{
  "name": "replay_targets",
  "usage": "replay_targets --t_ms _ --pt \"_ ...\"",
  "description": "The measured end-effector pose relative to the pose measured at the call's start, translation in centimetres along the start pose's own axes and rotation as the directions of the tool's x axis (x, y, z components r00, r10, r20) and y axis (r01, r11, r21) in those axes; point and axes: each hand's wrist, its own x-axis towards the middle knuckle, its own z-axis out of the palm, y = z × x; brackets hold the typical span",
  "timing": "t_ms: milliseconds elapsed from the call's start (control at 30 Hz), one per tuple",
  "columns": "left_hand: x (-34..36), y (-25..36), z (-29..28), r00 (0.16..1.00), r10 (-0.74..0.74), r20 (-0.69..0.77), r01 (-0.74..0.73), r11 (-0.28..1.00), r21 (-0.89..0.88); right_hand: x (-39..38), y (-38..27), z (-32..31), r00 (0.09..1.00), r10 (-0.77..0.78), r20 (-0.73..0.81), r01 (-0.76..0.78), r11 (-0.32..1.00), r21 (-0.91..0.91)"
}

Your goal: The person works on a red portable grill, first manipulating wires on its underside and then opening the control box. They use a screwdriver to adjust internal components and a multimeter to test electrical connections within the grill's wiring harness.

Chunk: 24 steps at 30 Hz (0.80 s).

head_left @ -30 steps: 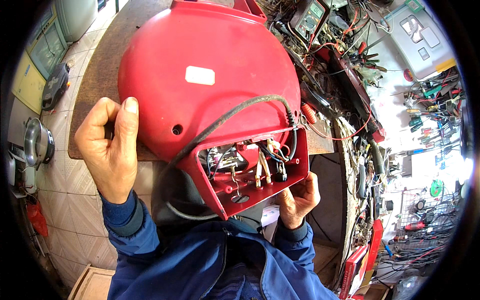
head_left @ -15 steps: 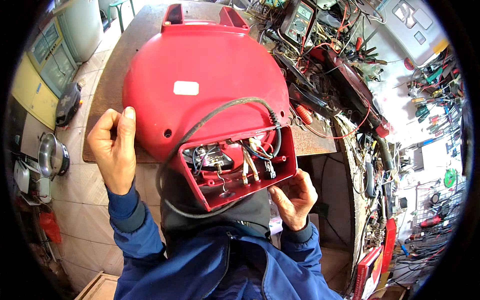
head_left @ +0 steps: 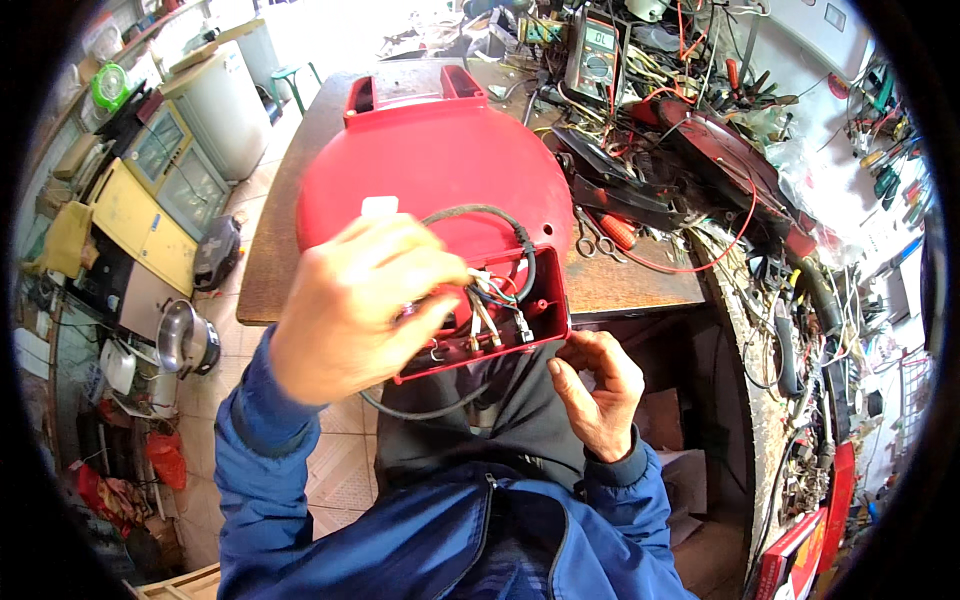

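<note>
Left hand (head_left: 355, 305) hides the wiring compartment's (head_left: 500, 320) left half.

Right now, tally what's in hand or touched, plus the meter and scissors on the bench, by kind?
Red appliance housing: 1
Black cable looped into its open compartment: 1
Hands: 2, left hand at the wiring, right hand under the housing's corner
Multimeter: 1
Scissors: 1
Total: 6

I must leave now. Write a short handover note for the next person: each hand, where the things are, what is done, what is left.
Left hand: over the open wiring compartment of the red housing, fingers at the wires.
Right hand: steadies the compartment's lower right corner.
Housing lies on the wooden table, its near end over the edge; black cable loops into the compartment.
Done: compartment is open, wires exposed.
Left: wiring work, closing.
</note>
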Motion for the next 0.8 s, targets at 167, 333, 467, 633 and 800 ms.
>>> replay_targets --t_ms 167,333,467,633,800 --pt "3.1 -0.1 2.1 0.963 0.096 0.251 -0.119 0.990 0.078 -1.0 -0.2 -1.4 0.999 0.032 0.035 -0.031 0.999 -0.006" --pt "3.8 0.5 3.8 0.945 0.055 0.322 -0.084 0.994 0.077 -2.1 1.1 -2.4 0.998 0.062 -0.015 -0.061 0.998 0.033" --pt "3.8 0.3 4.5 0.953 0.046 0.301 -0.100 0.981 0.166 -2.4 1.6 -2.6 0.997 0.080 -0.002 -0.080 0.996 0.024" --pt "4.0 0.7 4.3 0.963 0.037 0.266 -0.090 0.978 0.189 -3.0 2.6 -2.8 0.994 0.108 -0.012 -0.107 0.994 0.020" --pt "4.2 -0.3 3.7 0.947 -0.115 0.300 0.125 0.992 -0.014 -3.3 2.9 -3.0 0.990 0.142 -0.002 -0.142 0.989 0.034"
